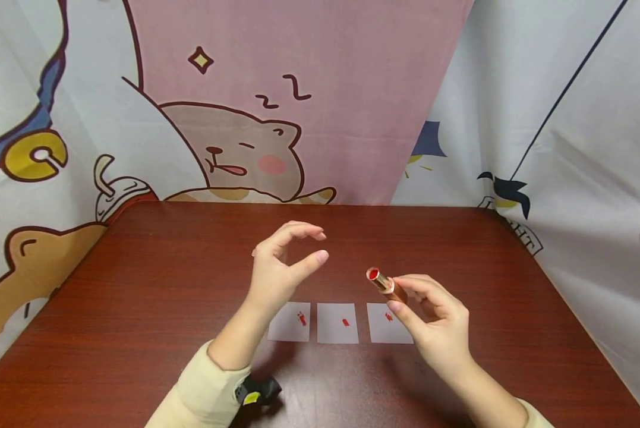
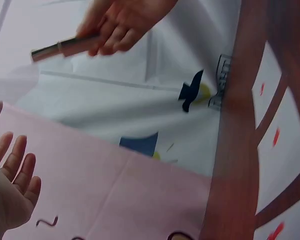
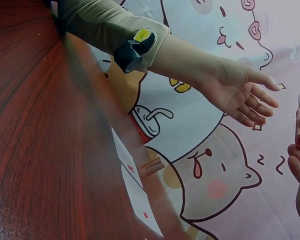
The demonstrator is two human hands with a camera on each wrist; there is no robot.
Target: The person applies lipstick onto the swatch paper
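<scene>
My right hand (image 1: 437, 324) grips a lipstick (image 1: 388, 285) between thumb and fingers, uncapped, its red end tilted up and to the left. The lipstick is held above the table, over the right-hand paper. To its left, my left hand (image 1: 279, 261) is raised with thumb and fingers apart and nothing between them. Below lie three white paper squares in a row: a left paper (image 1: 284, 330), a middle paper (image 1: 330, 330) and a right paper (image 1: 378, 333), each bearing a red mark. In the right wrist view a copper-coloured cylinder (image 3: 152, 166), like a lipstick cap, stands beside the papers.
A dark red-brown wooden table (image 1: 164, 285) spreads under both hands. Behind it hangs a cloth (image 1: 352, 89) printed with a sleeping cartoon bear. A black device (image 1: 258, 391) is strapped to the left wrist at the sleeve cuff.
</scene>
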